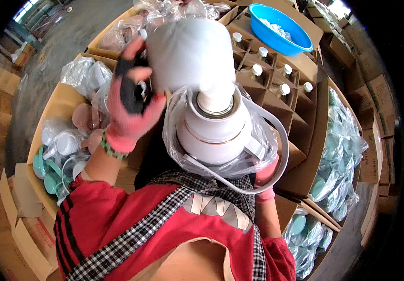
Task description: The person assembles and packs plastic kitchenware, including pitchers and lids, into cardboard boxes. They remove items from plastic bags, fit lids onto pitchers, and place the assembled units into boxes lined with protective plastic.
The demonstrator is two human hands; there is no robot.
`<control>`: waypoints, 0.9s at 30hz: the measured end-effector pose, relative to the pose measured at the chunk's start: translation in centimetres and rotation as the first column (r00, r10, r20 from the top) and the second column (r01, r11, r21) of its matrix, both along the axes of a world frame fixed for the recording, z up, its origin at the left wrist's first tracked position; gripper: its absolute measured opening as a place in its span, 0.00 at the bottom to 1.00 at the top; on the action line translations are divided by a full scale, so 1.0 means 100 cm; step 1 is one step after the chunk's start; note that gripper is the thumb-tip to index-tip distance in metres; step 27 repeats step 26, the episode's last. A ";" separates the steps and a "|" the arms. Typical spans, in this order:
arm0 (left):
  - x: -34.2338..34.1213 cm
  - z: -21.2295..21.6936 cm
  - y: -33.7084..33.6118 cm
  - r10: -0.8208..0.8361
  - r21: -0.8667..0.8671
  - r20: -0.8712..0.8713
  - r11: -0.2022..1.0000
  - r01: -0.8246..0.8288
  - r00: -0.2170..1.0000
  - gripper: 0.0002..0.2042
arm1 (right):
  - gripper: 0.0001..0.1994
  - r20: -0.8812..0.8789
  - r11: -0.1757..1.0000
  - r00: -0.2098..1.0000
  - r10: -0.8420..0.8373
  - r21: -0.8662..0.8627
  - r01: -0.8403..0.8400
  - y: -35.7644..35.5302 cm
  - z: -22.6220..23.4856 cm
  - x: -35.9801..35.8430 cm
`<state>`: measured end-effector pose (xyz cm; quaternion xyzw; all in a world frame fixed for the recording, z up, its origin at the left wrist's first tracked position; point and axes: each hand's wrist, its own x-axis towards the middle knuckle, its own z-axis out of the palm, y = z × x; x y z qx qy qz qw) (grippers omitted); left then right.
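Note:
A white vacuum jug (216,136) with a thin gold line stands upright in front of my body, inside a clear plastic bag (176,126). Its pale carrying handle (281,140) hangs to the right. My right hand (266,178), in a pink glove, grips the jug's lower right side through the bag, its fingers mostly hidden. Over the jug's mouth sits a white stopper (216,98). My left hand (134,96), in a pink and black glove, is closed at the left side of a large white cylindrical cover (190,54), blurred by motion above the stopper.
Left, a carton (47,136) holds bagged pink, white and green jug parts. Bagged pink parts (127,33) fill another behind. At right, a divided carton (298,117) holds white-capped bottles beneath a blue basin (281,30). Bagged green parts (335,154) lie beyond it.

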<state>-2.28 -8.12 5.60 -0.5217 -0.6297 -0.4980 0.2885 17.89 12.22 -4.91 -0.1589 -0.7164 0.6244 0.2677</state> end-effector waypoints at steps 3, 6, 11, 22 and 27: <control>0.019 -0.008 -0.014 -0.052 -0.255 -0.334 0.966 -0.037 0.941 0.27 | 0.27 -0.045 0.998 0.999 0.026 0.064 -0.024 -0.003 0.003 -0.003; 0.031 -0.022 -0.022 -0.125 -0.356 -0.444 0.933 -0.046 0.887 0.26 | 0.26 -0.104 0.996 0.994 0.021 0.083 -0.012 -0.005 0.003 -0.007; 0.012 0.017 -0.028 0.006 -0.119 -0.395 0.991 -0.058 0.918 0.31 | 0.26 0.058 0.995 0.994 0.096 0.028 -0.098 -0.008 0.010 -0.008; 0.007 0.006 -0.005 -0.264 -0.271 0.090 0.922 0.278 0.960 0.38 | 0.25 0.413 0.891 0.909 0.049 0.393 -0.227 -0.012 0.048 -0.010; 0.015 -0.079 -0.020 -0.215 0.118 0.866 0.965 0.234 0.452 0.34 | 0.23 0.479 0.794 0.768 0.426 0.209 -0.571 0.010 0.066 -0.010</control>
